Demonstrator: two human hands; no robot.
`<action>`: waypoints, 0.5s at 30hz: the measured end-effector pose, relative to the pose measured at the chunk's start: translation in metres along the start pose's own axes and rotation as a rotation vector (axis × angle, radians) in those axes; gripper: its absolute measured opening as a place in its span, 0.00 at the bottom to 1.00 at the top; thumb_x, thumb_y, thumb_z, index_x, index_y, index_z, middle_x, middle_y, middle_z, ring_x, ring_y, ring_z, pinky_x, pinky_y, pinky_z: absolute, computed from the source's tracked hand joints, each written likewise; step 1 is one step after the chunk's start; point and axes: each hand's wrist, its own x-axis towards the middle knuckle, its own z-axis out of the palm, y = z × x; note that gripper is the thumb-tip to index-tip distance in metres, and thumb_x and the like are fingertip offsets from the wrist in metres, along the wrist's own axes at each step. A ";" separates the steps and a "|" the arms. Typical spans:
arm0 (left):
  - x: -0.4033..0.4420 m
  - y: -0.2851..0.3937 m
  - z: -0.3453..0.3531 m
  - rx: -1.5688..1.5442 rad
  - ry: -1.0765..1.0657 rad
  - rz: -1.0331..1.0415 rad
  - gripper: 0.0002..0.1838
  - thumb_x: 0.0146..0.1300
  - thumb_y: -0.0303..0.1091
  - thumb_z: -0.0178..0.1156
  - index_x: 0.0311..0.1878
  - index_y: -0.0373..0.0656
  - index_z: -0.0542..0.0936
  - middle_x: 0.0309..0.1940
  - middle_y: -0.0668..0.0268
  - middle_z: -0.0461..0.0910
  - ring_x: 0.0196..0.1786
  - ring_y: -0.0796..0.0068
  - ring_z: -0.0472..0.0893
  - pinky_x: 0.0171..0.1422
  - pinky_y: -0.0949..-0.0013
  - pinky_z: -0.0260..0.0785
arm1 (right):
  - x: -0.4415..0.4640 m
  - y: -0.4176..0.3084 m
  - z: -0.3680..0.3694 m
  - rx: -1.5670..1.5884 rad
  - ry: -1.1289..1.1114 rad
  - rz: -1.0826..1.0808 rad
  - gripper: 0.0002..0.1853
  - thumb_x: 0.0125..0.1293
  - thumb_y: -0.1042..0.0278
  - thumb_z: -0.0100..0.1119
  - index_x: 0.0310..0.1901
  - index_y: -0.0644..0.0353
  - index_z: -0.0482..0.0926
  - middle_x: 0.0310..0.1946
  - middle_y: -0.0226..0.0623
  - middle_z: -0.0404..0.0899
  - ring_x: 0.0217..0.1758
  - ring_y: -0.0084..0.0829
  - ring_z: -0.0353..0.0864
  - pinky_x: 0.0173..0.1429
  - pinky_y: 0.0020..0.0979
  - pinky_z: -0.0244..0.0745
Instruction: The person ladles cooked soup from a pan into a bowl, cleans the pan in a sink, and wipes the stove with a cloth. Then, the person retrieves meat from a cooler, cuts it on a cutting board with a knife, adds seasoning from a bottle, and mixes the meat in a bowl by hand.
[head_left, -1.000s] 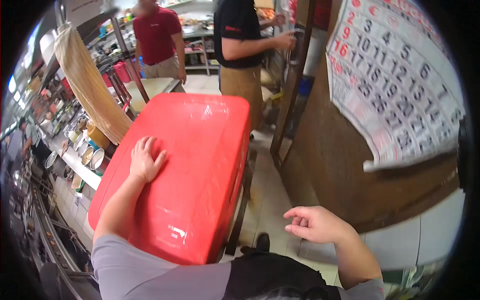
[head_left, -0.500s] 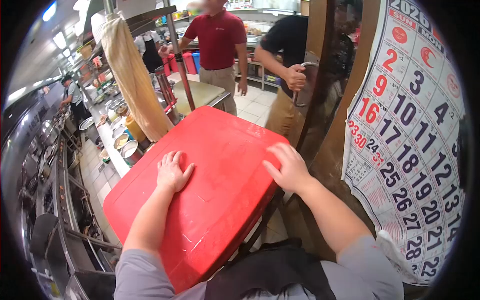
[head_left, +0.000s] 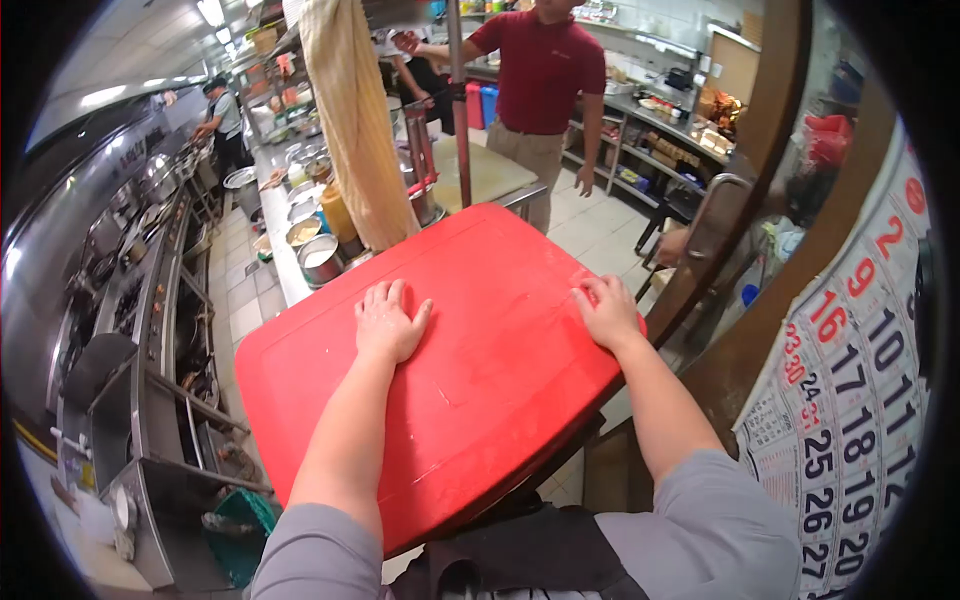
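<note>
A large red plastic lid (head_left: 470, 390) with rounded corners and a wet surface fills the middle of the view, in front of my body. My left hand (head_left: 390, 322) rests palm down on its left half, fingers spread. Close to the lid's right edge, my right hand (head_left: 607, 310) touches the top with bent fingers. I see nothing held in either hand. What lies beneath the lid is mostly hidden.
A cream cloth (head_left: 350, 120) hangs beyond the lid, near a metal post (head_left: 459, 110). Pots line a counter (head_left: 275, 225) at left. A person in a red shirt (head_left: 550, 75) stands ahead. A wooden door frame (head_left: 745, 210) and calendar (head_left: 850, 400) are at right.
My view has turned left, so the lid and calendar sit further right. My right hand's fingers are more bent. The person in black at the door has mostly gone behind it.
</note>
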 end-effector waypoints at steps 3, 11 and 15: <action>0.003 -0.002 0.003 0.019 0.005 -0.017 0.37 0.66 0.63 0.55 0.68 0.45 0.71 0.67 0.56 0.70 0.74 0.57 0.64 0.76 0.50 0.55 | -0.001 -0.006 -0.003 0.027 0.019 -0.024 0.19 0.65 0.49 0.63 0.49 0.54 0.83 0.51 0.44 0.77 0.59 0.46 0.74 0.64 0.46 0.69; 0.006 -0.013 0.012 0.023 -0.035 -0.028 0.37 0.66 0.63 0.54 0.68 0.45 0.71 0.69 0.57 0.67 0.75 0.59 0.62 0.79 0.51 0.50 | -0.004 -0.004 0.011 0.060 0.046 -0.052 0.17 0.60 0.55 0.68 0.46 0.55 0.83 0.49 0.43 0.77 0.56 0.46 0.75 0.60 0.44 0.71; 0.006 -0.016 0.022 0.025 0.014 -0.018 0.35 0.66 0.62 0.54 0.67 0.45 0.73 0.69 0.57 0.68 0.74 0.58 0.63 0.78 0.52 0.52 | -0.004 -0.001 0.017 0.056 0.054 -0.059 0.16 0.60 0.56 0.68 0.46 0.55 0.83 0.49 0.44 0.77 0.56 0.47 0.75 0.60 0.44 0.71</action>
